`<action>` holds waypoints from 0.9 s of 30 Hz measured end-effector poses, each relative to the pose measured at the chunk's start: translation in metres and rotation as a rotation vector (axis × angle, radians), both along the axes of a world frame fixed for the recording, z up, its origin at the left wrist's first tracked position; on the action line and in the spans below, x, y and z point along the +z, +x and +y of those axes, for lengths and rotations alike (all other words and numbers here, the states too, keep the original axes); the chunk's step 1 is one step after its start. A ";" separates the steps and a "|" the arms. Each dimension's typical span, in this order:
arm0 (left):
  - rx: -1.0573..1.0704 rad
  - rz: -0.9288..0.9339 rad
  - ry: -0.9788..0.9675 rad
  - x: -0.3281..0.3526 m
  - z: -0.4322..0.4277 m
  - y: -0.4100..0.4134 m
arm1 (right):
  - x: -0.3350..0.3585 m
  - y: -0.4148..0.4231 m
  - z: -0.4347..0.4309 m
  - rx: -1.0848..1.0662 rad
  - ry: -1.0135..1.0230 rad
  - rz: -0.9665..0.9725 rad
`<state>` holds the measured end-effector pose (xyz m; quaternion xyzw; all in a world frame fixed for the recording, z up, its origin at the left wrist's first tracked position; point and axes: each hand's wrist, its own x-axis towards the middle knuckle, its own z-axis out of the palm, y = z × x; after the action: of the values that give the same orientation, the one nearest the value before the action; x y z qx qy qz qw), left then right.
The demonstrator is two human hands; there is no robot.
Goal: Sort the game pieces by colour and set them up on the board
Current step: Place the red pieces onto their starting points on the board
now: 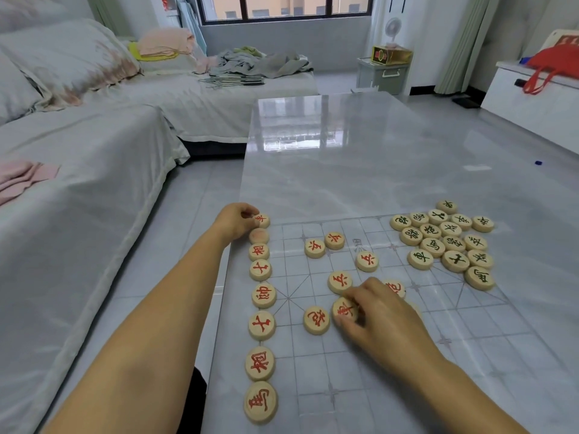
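Round wooden discs [344,309] in left hand [236,222] and right hand [380,314].

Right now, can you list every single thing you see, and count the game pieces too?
table: one, glossy grey; centre
board: one, clear with grey lines; on the table
column pieces: eight, pale wood, red letters, one showing no letter; lined along the board's left edge
loose red pieces: at least seven, same colours; scattered on the board
dark pieces: sixteen, pale wood, dark letters; bunched at the board's far right
sofa: one, white cover; left
red bag: one; far right
fan: one, white; far back
left grip: bare; pinching the far end piece
right grip: bare; pinching a near red piece
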<state>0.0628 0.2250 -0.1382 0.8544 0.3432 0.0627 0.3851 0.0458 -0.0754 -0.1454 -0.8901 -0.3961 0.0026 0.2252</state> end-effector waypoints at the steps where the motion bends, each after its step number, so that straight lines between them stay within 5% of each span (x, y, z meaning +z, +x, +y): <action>1: -0.002 0.004 0.001 0.000 0.000 -0.001 | -0.002 -0.003 0.000 0.004 -0.012 -0.010; 13: 0.020 -0.212 -0.040 0.006 -0.039 -0.082 | -0.008 -0.023 -0.018 -0.064 0.010 0.004; 27: 0.132 -0.419 -0.126 -0.028 -0.089 -0.122 | -0.028 -0.123 -0.020 0.212 0.077 0.143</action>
<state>-0.0588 0.1361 -0.1660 0.7726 0.3144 0.2423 0.4956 -0.0775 -0.0950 -0.1734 -0.8316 -0.4706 0.0745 0.2852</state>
